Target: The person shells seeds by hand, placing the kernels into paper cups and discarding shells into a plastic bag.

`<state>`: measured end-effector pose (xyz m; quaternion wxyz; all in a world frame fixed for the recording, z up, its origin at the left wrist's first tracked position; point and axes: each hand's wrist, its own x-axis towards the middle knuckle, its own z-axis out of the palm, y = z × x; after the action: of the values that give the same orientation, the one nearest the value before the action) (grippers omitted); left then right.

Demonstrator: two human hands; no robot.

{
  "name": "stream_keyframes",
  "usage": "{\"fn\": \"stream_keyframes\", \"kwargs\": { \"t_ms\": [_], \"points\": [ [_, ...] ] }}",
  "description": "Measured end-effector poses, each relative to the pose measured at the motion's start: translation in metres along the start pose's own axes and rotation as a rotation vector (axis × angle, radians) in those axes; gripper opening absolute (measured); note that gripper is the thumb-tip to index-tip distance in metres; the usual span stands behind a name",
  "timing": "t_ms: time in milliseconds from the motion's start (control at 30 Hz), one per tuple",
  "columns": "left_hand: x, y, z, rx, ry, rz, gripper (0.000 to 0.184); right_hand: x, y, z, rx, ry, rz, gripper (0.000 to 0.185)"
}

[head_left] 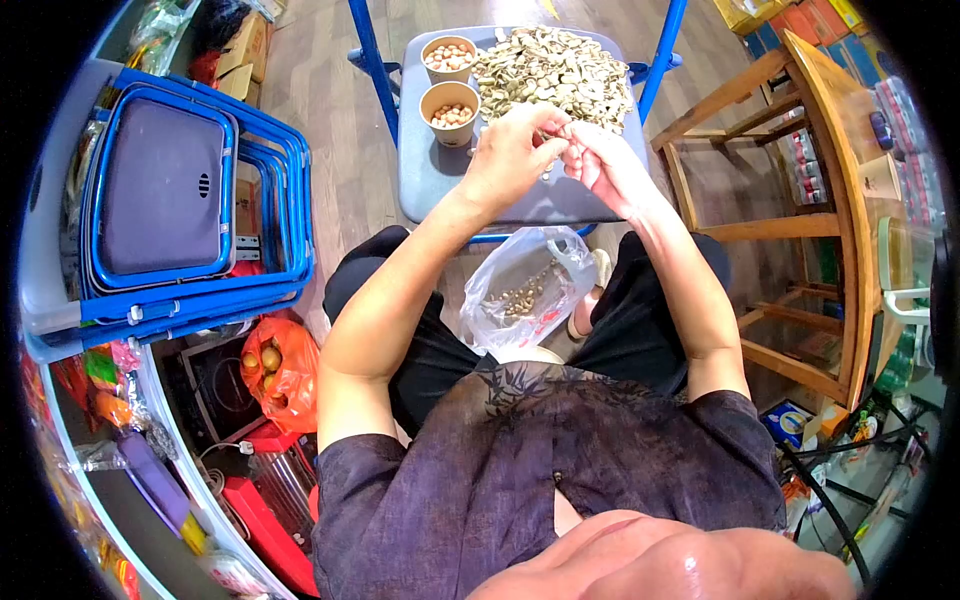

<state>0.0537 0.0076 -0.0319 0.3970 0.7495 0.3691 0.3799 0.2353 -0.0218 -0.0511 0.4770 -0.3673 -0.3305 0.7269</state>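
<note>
Both hands meet above the front right part of a grey chair seat (425, 180). My left hand (512, 152) has its thumb and fingers pinched together; what lies between them is too small to make out. Touching it, my right hand (603, 168) is also closed at the fingertips, its hold hidden. Just beyond the hands spreads a heap of pale, flat pods or shells (560, 75). Two paper cups stand left of the heap, a far cup (449, 77) and a near cup (450, 132), both holding pinkish-brown nuts or beans (452, 115).
Between my knees hangs an open clear plastic bag (483, 278) with small bits inside. Folded blue-framed chairs (170, 185) stand at left, above an orange bag (300, 375). On the right is a wooden frame (850, 250). The seat's blue legs (375, 60) rise beyond it.
</note>
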Motion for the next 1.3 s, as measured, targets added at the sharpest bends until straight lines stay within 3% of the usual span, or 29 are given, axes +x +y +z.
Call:
{"fn": "stream_keyframes", "kwargs": {
  "t_ms": [233,333,667,900,1100,1167,1300],
  "points": [
    [0.004,-0.001,0.007,-0.105,0.001,-0.054,0.021,-0.004,-0.004,-0.006,0.062,-0.079,0.002,0.026],
    [0.006,0.004,0.003,-0.762,-0.131,-0.184,0.020,-0.009,-0.011,-0.001,0.008,-0.077,-0.043,0.033],
    [0.005,0.003,0.001,-0.672,-0.134,-0.246,0.026,-0.012,-0.016,0.000,-0.057,-0.055,-0.065,0.036],
    [0.004,-0.003,0.008,-0.670,-0.133,-0.243,0.024,-0.015,-0.017,0.005,0.075,-0.119,0.080,0.034],
    [0.006,-0.011,0.011,-0.586,-0.110,-0.105,0.023,-0.013,-0.015,0.001,0.163,-0.121,0.100,0.027],
    [0.005,-0.009,0.010,-0.595,-0.116,-0.216,0.023,-0.013,-0.016,0.002,0.222,-0.121,0.121,0.026],
    [0.005,-0.010,0.011,-0.623,-0.128,-0.215,0.024,-0.011,-0.013,0.000,0.249,-0.141,0.118,0.024]
  ]
}}
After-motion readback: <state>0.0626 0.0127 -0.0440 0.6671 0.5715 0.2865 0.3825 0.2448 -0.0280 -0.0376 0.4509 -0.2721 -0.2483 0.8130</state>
